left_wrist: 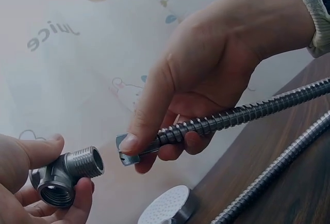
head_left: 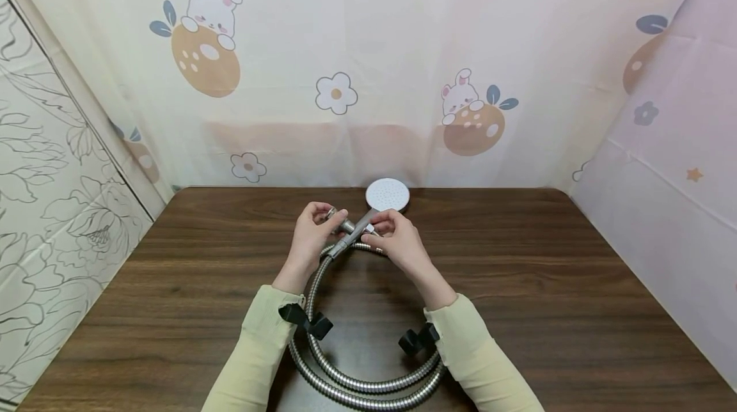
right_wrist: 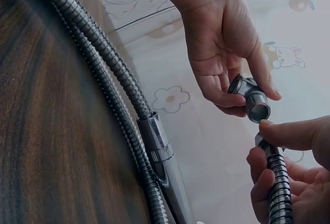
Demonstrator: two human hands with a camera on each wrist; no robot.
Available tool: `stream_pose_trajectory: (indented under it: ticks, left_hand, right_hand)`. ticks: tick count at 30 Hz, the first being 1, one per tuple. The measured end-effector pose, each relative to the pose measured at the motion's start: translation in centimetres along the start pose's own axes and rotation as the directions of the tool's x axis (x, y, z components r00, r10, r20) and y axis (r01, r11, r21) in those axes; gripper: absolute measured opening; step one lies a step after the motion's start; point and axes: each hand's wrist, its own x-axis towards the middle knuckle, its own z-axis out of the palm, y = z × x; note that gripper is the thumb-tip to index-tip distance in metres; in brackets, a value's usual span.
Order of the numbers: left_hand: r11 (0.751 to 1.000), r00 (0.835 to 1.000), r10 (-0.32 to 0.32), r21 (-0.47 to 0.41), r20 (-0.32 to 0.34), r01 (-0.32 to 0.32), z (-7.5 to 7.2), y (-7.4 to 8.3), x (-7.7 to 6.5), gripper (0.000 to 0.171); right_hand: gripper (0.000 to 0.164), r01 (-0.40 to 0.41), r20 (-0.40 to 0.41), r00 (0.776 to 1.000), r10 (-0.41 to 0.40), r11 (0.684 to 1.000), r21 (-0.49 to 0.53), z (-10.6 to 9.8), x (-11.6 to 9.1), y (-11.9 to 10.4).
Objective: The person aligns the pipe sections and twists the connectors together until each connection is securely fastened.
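In my left hand [head_left: 309, 233] I grip a metal tee fitting [left_wrist: 58, 175], its outer-threaded end turned toward my right hand [head_left: 401, 242]. The fingers and thumb of that right hand pinch the metal nut [left_wrist: 132, 159] at one end of a shower hose [left_wrist: 237, 116]. In both wrist views the nut and the threaded end face each other across a small gap. A handheld shower head [head_left: 388, 195] with a white spray face lies beyond the hands. Its grey handle [head_left: 354, 233] passes between them and joins the other end of the hose.
The metal hose lies looped on the dark wooden table [head_left: 547, 284], between and beneath the forearms. A printed curtain [head_left: 391, 34] hangs behind the table's far edge and along the right side. At the left stands a flower-patterned panel [head_left: 63, 194].
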Motion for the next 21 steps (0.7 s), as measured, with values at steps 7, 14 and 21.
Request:
stream_pose_trajectory:
  ticks: [7,14,21]
  left_hand:
    - [1.0,1.0,0.01,-0.025,0.019,-0.009,0.1,0.3,-0.1,0.023]
    - [0.996,0.999,0.006,-0.085,0.046,-0.002,0.2,0.6,-0.1,0.022]
    - [0.992,0.998,0.012,-0.128,0.069,-0.004,0.2,1.1,-0.2,0.022]
  right_hand:
    - [0.029,0.058,-0.023,0.998,-0.058,0.998,-0.016,0.0,0.1,-0.3]
    - [0.028,0.106,-0.041,0.993,-0.106,0.994,-0.008,-0.2,0.0,-0.9]
    - [0.027,0.135,-0.062,0.989,-0.137,0.99,-0.032,-0.2,0.3,-1.3]
